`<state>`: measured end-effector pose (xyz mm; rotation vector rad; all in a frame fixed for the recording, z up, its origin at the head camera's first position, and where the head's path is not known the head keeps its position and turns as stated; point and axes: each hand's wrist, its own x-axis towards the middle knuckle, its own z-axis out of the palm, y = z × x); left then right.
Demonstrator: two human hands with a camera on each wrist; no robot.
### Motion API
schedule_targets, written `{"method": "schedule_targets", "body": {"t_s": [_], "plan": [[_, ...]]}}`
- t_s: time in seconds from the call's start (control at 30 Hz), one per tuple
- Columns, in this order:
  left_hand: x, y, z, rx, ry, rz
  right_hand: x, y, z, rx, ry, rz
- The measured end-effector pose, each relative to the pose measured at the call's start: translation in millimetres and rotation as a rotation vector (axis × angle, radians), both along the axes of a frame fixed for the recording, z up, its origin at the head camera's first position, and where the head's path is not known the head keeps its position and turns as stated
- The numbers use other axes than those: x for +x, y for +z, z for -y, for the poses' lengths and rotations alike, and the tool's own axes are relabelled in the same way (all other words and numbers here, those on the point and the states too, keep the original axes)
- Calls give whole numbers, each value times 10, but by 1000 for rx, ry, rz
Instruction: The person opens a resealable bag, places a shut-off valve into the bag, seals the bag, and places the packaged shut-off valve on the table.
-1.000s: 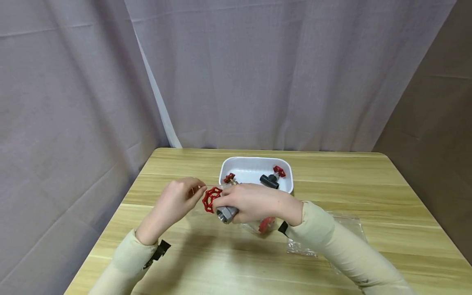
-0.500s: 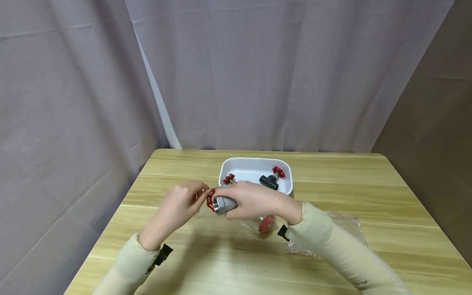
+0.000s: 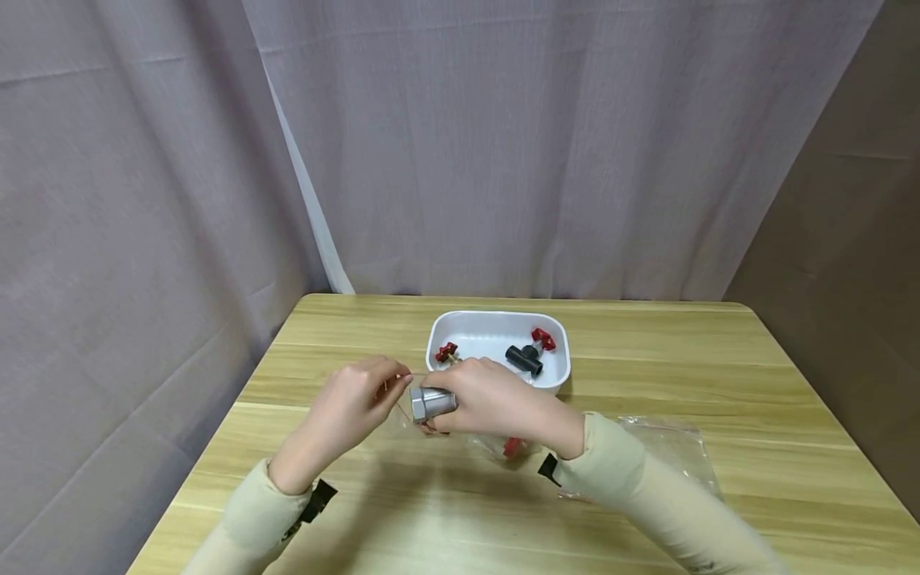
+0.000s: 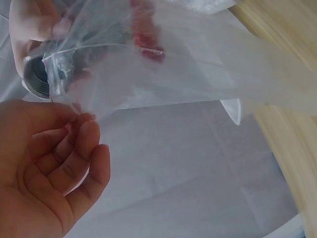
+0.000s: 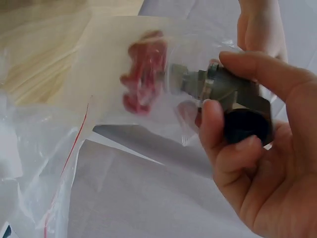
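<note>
My right hand (image 3: 489,403) grips the grey metal body of a gate valve (image 3: 433,403), its threaded end facing outward. The valve's red handwheel (image 5: 146,72) is inside a clear zip bag (image 4: 188,74), seen through the plastic in both wrist views. At the bag's mouth, my left hand (image 3: 352,403) pinches the edge between thumb and fingertips. The metal body sits at the opening, partly covered by the right fingers (image 5: 257,64). Both hands are held above the table, just in front of the white tray.
In the white tray (image 3: 496,315) lie a black tee valve (image 3: 525,361) with a red handle and a small brass valve (image 3: 447,352). A bagged red handwheel (image 3: 513,449) rests on the table below the right hand. Another clear zip bag (image 3: 672,447) lies flat at right.
The red handwheel, fully visible in front of the left fingers a second ago, has turned and gone down into the bag. The valve body has tilted; the left hand has barely moved.
</note>
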<state>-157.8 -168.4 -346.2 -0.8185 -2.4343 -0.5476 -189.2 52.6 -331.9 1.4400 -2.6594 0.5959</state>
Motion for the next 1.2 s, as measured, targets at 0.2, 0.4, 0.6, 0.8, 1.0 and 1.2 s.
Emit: {"method": "schedule_targets", "body": {"t_s": [0.2, 0.4, 0.6, 0.8, 1.0, 1.2], "plan": [[12, 14, -39, -4, -27, -10, 74, -48, 26, 47, -76, -80], [17, 44, -75, -2, -28, -34, 129, -94, 41, 83, -94, -179], [17, 92, -72, 23, -23, -124, 161, -95, 31, 83, -79, -192], [28, 162, -76, 37, -29, -171, 180, -31, 12, 60, -68, -184], [54, 243, -120, 75, -56, -223, 200, 93, -85, -107, -41, -154], [40, 215, -127, 29, -26, -202, 185, 93, -126, -228, -56, -231]]}}
